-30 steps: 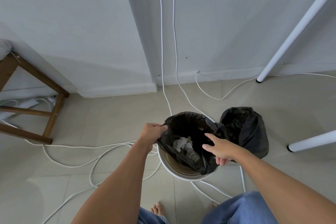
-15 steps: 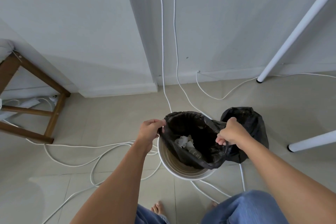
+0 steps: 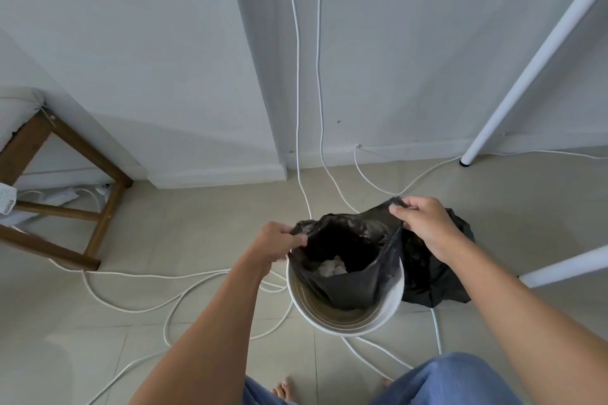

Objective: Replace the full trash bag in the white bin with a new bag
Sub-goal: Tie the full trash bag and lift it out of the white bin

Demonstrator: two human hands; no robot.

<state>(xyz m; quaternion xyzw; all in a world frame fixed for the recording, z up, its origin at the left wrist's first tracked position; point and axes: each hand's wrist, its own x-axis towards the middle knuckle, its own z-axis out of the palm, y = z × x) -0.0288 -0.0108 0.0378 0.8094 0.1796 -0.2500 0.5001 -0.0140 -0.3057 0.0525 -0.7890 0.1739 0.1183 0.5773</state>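
Beige floor tiles [image 3: 171,233] meet a pale grey wall [image 3: 131,43] with a white skirting and a projecting corner.

I note the left hand [image 3: 278,242] with fingers curled, pinching the left edge of the full trash bag [image 3: 358,283] at its mouth. The right hand [image 3: 424,227] pinches the opposite, right edge between thumb and curled fingers and holds it higher than the left side. The black film is stretched between both grips, so the mouth stands open and lifted off the rim.

The lower part of the bag sits inside the white bin [image 3: 393,293], which stands upright on the tiles between my forearms. Its near inner wall is bare. Crumpled white paper [image 3: 330,268] lies at the bottom of the bag.

A second black bag [image 3: 437,276] lies on the floor just beside the bin, on its right, partly behind the right hand. I cannot tell whether it touches the bin.

White cables [image 3: 197,276] run down the wall and loop over the tiles around and under the bin. A wooden stool [image 3: 105,217] stands at far left, with a power strip [image 3: 62,196] beneath it. Two white table legs [image 3: 526,59] stand at right. Blue jeans [image 3: 454,378] and bare toes [image 3: 283,386] show at the bottom edge.
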